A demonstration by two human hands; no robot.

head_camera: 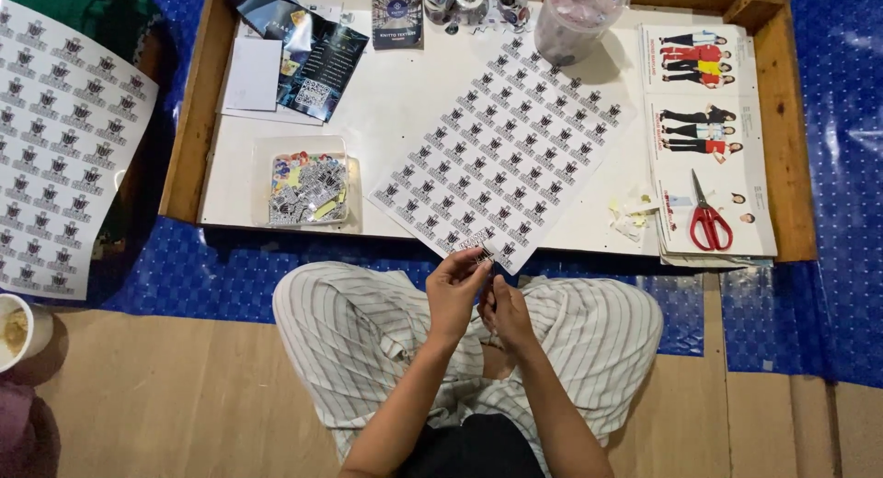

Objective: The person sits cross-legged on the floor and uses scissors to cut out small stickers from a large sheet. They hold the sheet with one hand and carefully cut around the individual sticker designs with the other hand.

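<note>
We see the left hand point(455, 289) and the right hand point(504, 314) close together, just above the lap in striped trousers point(368, 335). The left hand has its fingertips pinched on a small sticker point(482, 254) — a little black-and-white one. The sticker sits right at the near edge of the big sticker sheet point(506, 138), which lies slanted on the white tabletop point(386, 101) just past the hands. The right hand is curled, its fingers bunched together just beside the left one; we cannot tell if it holds anything.

Past the left hand, a bit to its left side, is a clear tray point(308, 185) full of cut stickers. Farther out on that side lie some dark leaflets point(308, 59). Past the right hand, off to its right, red scissors point(708, 216) rest on a stack of papers with pictures of people point(704, 82). Near them are small paper scraps point(630, 211). A clear plastic jar point(575, 18) stands at the far end of the sheet. Way off to the left side another sticker sheet point(60, 138) lies on the floor — and a cup point(20, 329) sits near it.
</note>
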